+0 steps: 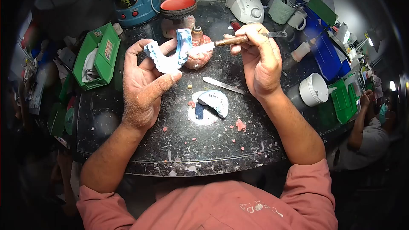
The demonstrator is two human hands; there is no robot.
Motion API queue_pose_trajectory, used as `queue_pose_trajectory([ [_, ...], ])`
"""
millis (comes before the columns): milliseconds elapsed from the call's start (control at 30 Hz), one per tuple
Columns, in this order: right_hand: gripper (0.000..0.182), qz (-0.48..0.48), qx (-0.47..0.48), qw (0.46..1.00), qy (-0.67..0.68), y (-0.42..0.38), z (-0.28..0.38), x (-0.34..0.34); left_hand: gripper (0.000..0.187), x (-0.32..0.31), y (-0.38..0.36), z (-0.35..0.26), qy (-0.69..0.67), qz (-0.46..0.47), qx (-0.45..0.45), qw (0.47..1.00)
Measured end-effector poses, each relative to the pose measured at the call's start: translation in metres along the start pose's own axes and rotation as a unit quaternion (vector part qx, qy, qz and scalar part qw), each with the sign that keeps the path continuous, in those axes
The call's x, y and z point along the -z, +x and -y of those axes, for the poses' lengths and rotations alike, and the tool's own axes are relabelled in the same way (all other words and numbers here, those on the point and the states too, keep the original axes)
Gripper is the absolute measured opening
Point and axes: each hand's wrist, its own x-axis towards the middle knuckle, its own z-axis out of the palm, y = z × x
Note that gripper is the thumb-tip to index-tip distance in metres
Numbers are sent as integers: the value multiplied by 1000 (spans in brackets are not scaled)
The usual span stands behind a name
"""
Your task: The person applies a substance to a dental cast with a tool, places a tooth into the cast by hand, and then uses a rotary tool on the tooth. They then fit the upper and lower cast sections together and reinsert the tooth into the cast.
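Note:
My left hand (145,85) holds up a U-shaped dental cast (168,61), white with blue patches, its row of teeth toward the left. Between the fingers of my right hand (262,59) is a wax knife (232,41) with a wooden handle. Its pale blade points left and meets the cast's right arm. Behind the blade stands a round glass burner (198,59) smeared with pink wax. Below, on the bench, lie a second plaster cast (214,102) with handwriting on it and a slim metal blade (223,85).
Pink wax crumbs (240,125) and white dust dot the black bench (170,153). A green bin (96,57) stands left, a teal machine (135,6) and red bowl (178,4) at the back. A white tub (314,89) and mug (298,19) stand right. Another person (368,132) sits far right.

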Motion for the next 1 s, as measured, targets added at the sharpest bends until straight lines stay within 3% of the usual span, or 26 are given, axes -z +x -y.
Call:
queue_pose_trajectory([
  [300, 18, 1, 14, 1000, -8, 2, 2, 4, 66, -2, -1, 1, 16, -12, -10, 1000],
  [367, 17, -23, 48, 999, 11, 10, 6, 8, 64, -3, 0, 1, 84, -33, -33, 995],
  [567, 16, -86, 101, 978, -159, 49, 6, 8, 61, -2, 1, -1, 100, -63, -25, 993],
  [700, 14, -3, 162, 945, -285, 79, 5, -3, 68, -4, 0, -6, 132, -55, -36, 989],
  [1000, 16, 15, 138, 933, -331, 92, -5, -9, 69, -1, 2, -7, 185, -69, -63, 978],
])
